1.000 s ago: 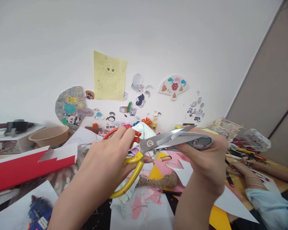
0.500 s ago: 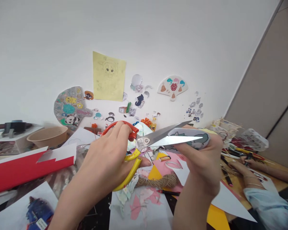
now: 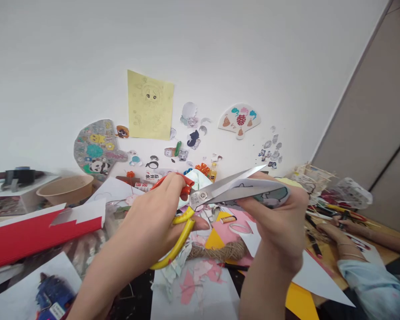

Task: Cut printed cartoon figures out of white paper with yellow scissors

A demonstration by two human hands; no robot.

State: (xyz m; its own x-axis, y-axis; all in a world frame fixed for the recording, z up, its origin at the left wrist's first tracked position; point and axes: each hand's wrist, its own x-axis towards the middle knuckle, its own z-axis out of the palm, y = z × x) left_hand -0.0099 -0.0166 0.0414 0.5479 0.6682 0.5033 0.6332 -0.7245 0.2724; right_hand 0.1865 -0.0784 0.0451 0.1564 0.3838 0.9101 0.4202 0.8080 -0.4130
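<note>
As seen from where I stand, item one: scissors, red and yellow handles (image 3: 203, 195), raised above the cluttered worktop, blades parted, one passing in front of item two. Left hand (image 3: 153, 218): curled round the handles, thumb at the yellow loop. Item two: grey-green printed cutout (image 3: 280, 194), held up at the blades. Right hand (image 3: 283, 222): pinching it, thumb in front. Below: twine bundle, brown (image 3: 220, 252); pink paper scraps (image 3: 187, 289) on a white sheet (image 3: 216, 306). Far right: co-worker's hand (image 3: 331, 233), near a marked paper (image 3: 370, 251).
</note>
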